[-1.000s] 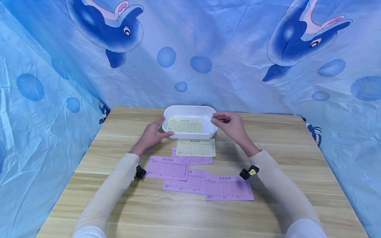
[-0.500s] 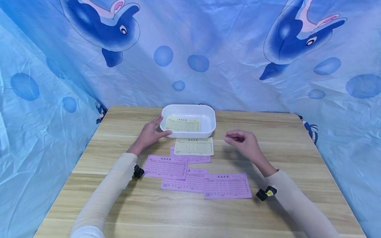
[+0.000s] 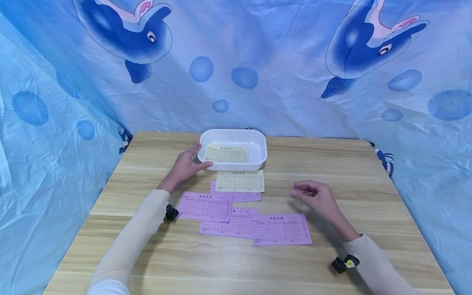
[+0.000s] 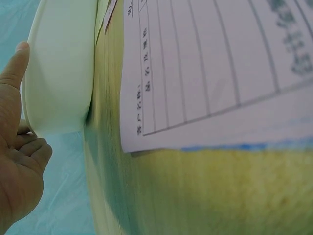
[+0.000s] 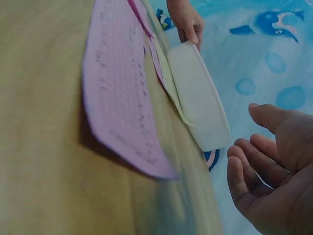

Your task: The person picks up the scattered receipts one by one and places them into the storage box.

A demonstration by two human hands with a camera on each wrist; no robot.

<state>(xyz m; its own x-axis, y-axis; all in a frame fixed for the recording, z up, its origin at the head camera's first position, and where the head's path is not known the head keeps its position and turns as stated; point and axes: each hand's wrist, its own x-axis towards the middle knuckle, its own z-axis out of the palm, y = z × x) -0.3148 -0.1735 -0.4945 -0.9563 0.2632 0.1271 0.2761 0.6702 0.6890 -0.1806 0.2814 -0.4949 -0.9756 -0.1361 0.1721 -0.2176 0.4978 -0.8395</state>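
Observation:
My left hand [image 3: 186,166] holds the left end of a white plastic tray [image 3: 258,153], thumb at its front rim and fingers round its far side. In the left wrist view the thumb lies along the tray's [image 4: 61,63] edge. A pale yellow receipt slip [image 3: 225,154] lies inside the tray. Another yellow slip [image 3: 239,181] lies just in front of it, overlapping a purple slip [image 3: 243,197]. My right hand [image 3: 315,198] hovers to the right of the slips with loosely bent fingers. It holds nothing; the right wrist view shows the thumb apart from the fingers [image 5: 259,161].
More purple receipt slips lie nearer me, among them a left one [image 3: 206,207], a middle one [image 3: 228,227] and a right one [image 3: 282,230]. All are on a wooden table [image 3: 221,270]. A blue dolphin-print curtain [image 3: 287,98] hangs behind and at both sides.
My right hand has left the tray's right end and moved right and toward me. The left hand stays at the tray, and the slips lie as before.

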